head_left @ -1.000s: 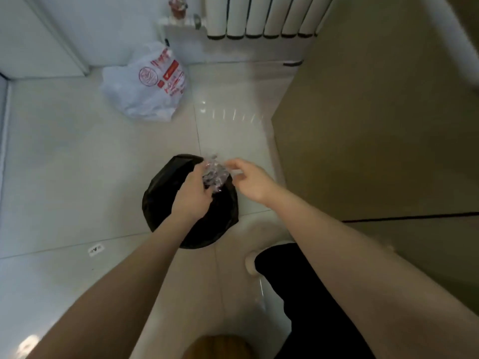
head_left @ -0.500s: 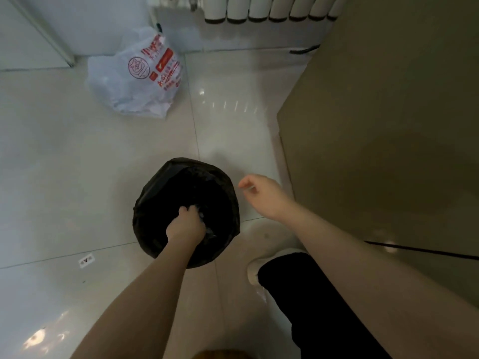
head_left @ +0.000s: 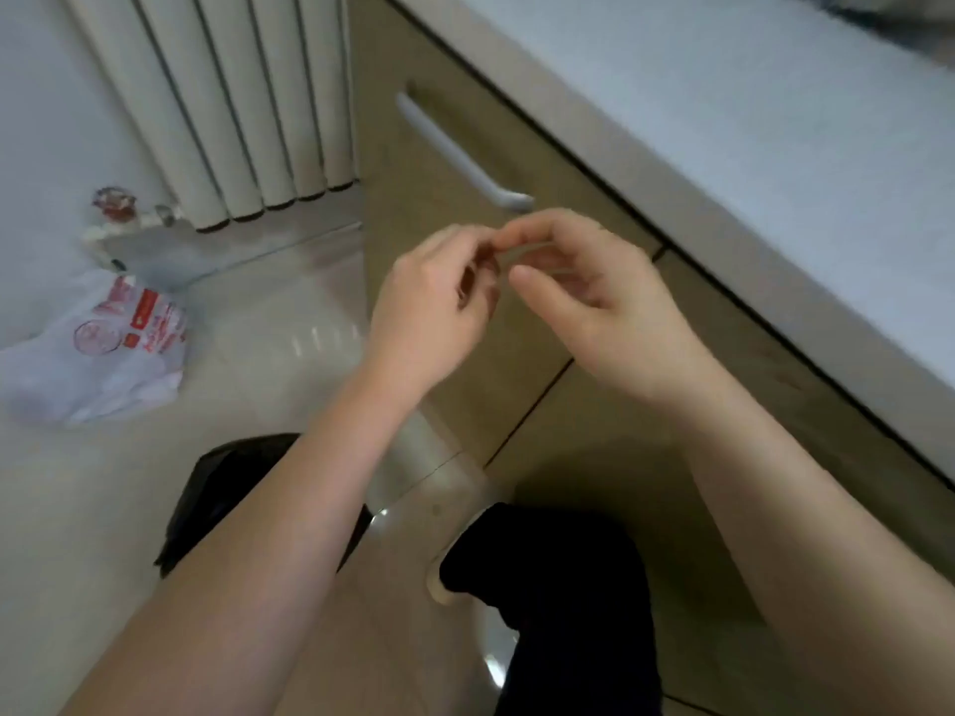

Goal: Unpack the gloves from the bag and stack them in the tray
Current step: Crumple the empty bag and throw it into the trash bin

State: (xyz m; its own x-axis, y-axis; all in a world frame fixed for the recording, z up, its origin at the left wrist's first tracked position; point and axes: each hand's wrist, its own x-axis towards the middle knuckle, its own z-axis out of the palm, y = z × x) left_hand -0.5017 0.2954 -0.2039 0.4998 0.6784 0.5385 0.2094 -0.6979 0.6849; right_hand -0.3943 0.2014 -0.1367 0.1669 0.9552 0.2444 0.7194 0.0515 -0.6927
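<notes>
Both bare hands raised together in front of the tan cabinet front (head_left: 465, 162), fingertips meeting. Left hand (head_left: 431, 307) with fingers curled inward, tips bunched near the right hand's; right hand (head_left: 594, 297) with fingers bent and forefinger and thumb drawn close, seemingly pinching something thin and pale between the two hands, too blurred to identify, so grip on any item impossible to confirm. No gloves or tray identifiable. Crumpled white plastic bag with red print (head_left: 98, 348) lying on the glossy pale tiled floor (head_left: 268, 323) at far left, well apart from the hands. Black bin-liner bag (head_left: 222, 478) on the floor below, partly hidden behind the left forearm. White column radiator (head_left: 232, 100) against the wall at upper left, with a small valve (head_left: 116, 206) at its foot. Long white bar handle (head_left: 455, 147) on the cabinet front just above the hands; pale grey countertop (head_left: 749, 121) at upper right. Black trouser leg (head_left: 558, 586) and light shoe (head_left: 439, 581) at bottom centre.
</notes>
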